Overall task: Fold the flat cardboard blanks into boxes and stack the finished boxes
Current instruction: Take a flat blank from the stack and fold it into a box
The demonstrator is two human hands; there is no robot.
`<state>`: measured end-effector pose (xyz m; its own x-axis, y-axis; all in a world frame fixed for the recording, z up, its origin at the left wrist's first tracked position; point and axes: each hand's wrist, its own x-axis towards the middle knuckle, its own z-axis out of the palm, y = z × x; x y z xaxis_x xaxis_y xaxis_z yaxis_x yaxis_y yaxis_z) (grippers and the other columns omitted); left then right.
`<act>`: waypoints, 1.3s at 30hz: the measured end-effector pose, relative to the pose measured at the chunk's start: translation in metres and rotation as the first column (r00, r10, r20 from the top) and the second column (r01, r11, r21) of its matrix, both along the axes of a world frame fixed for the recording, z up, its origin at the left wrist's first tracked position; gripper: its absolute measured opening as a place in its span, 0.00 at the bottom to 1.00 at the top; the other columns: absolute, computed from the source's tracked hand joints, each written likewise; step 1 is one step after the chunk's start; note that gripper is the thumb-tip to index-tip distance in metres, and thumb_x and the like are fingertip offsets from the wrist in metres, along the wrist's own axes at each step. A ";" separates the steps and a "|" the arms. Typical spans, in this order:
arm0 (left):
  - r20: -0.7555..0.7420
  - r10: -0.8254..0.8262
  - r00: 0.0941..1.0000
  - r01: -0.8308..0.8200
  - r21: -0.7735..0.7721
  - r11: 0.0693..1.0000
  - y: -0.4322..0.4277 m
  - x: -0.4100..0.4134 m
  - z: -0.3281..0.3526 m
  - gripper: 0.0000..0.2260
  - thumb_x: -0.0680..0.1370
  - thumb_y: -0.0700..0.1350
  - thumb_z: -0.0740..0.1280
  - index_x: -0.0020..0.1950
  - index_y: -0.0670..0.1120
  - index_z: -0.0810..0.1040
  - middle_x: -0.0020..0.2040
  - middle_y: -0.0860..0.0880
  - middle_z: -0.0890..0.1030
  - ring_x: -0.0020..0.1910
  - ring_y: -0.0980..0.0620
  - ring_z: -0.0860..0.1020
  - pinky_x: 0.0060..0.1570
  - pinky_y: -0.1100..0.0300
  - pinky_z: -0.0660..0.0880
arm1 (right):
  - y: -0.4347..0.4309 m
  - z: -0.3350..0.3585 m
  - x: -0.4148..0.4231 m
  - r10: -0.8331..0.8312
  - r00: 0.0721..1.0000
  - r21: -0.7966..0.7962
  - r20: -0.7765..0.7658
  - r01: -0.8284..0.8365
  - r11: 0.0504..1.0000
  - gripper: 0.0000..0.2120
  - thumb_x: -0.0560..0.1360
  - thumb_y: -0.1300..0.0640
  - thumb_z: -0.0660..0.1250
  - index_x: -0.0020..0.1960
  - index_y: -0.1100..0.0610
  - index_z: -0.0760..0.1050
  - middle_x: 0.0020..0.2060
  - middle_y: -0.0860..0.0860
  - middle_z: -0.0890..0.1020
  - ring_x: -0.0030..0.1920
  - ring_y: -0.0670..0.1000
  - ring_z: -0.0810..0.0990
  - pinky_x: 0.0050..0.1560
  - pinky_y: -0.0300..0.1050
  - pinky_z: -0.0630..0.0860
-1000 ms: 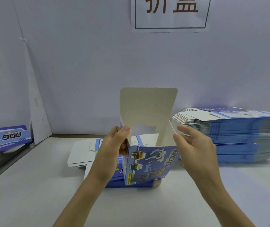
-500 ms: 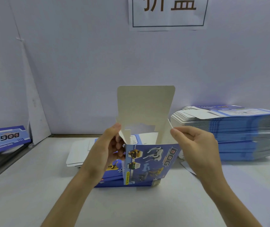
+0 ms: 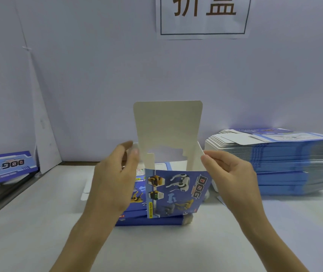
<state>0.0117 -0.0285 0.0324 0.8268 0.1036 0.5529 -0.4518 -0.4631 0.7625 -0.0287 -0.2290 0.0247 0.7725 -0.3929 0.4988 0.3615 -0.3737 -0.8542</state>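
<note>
A blue box printed with "DOG" and robot-dog pictures stands upright at the table's centre, its white lid flap raised straight up. My left hand is at its left side, pinching the left side flap between thumb and fingers. My right hand pinches the right side flap at its top corner. The box stands on a few flat blue blanks. A tall pile of flat blanks lies to the right.
A finished blue box lies on its side at the far left, beside a dark rail. A white wall with a printed paper sign closes off the back. The white table reaches the front edge.
The box has been raised a little and its lid flap stands higher. My left hand has moved from the box's top edge to the left side flap; my right hand keeps the right flap.
</note>
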 end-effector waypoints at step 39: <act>0.141 -0.378 0.915 0.353 0.176 0.919 -0.020 0.014 -0.043 0.66 0.58 0.48 0.83 0.70 0.72 0.31 0.63 0.68 0.53 0.63 0.76 0.59 0.48 0.83 0.66 | -0.012 0.030 -0.017 0.085 0.996 0.036 0.019 -0.086 0.996 0.18 0.69 0.44 0.69 0.56 0.49 0.77 0.43 0.52 0.83 0.43 0.52 0.83 0.47 0.47 0.80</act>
